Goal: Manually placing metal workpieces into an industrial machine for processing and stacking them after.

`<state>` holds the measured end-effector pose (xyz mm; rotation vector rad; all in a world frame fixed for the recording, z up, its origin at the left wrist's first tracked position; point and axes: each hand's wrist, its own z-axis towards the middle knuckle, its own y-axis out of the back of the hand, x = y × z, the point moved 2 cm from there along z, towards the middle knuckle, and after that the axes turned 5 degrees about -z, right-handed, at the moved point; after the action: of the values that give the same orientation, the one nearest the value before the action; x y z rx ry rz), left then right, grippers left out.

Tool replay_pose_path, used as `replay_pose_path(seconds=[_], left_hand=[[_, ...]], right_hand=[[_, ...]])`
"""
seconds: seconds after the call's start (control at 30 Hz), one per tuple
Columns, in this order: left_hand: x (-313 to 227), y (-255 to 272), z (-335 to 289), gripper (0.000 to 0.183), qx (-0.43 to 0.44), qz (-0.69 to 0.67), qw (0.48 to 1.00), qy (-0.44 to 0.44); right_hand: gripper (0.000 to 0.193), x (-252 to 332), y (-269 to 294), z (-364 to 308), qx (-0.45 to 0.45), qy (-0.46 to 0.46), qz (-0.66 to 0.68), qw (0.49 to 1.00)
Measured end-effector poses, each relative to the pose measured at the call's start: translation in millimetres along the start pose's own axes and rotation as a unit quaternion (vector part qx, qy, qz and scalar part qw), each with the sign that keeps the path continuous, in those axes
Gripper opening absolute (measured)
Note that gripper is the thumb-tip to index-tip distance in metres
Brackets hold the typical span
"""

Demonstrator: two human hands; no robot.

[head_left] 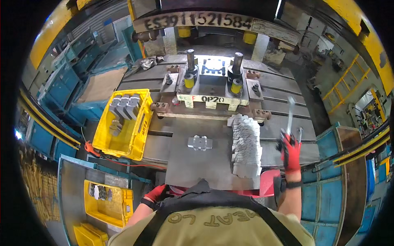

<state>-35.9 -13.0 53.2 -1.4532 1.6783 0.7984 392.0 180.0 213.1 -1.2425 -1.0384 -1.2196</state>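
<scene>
My right hand (290, 152), in a red and black glove, is raised beyond the table's right part. Its fingers are closed round a pale, narrow stick-like tool (290, 115), blurred and pointing away from me. My left hand (156, 192), gloved alike, is low by the table's near edge; its fingertips are dark and partly hidden. Between the hands one flat grey metal part (200, 142) lies on the steel plate (184, 164). To its right runs a long overlapping row of similar metal parts (246, 145), close to my right hand.
Behind the plate stands a press die (213, 88) with two upright posts. A yellow crate (141, 139) at the left holds several metal parts. Another yellow crate (108, 217) sits lower left. A red container (269, 183) shows by the near edge, and a blue-framed bin (328, 164) stands right.
</scene>
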Motion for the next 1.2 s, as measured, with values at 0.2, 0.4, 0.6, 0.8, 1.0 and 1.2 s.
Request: replay_pose_path(seconds=[0.2,0.4,0.6,0.8,1.0,1.2], left_hand=[[32.0,-4.0,24.7,0.038,-0.049,0.099,0.989,-0.098],[33.3,-8.9,42.3,0.036,-0.050,0.093,0.990,-0.098],[29.9,-9.8,38.4,0.035,-0.052,0.134,0.983,-0.111],[27.7,-4.5,37.5,0.035,-0.016,0.344,0.937,-0.052],[27.4,-13.8,53.7,0.037,-0.035,-0.112,0.985,-0.129],[49.3,4.4,46.4,0.041,0.011,0.037,0.962,-0.270]], right_hand=[[0.021,-106.1,114.2,-117.9,-0.320,-0.232,-0.051,0.917],[0.028,-191.8,117.4,-147.0,-0.235,-0.273,-0.121,0.925],[0.029,-226.0,114.0,-136.4,-0.173,-0.195,-0.052,0.964],[0.029,-234.3,114.3,-127.9,-0.218,-0.264,-0.145,0.928],[0.026,-304.0,165.8,-121.4,-0.212,0.001,-0.294,0.932],[0.025,-193.7,77.7,-125.7,-0.286,-0.305,-0.125,0.900]])
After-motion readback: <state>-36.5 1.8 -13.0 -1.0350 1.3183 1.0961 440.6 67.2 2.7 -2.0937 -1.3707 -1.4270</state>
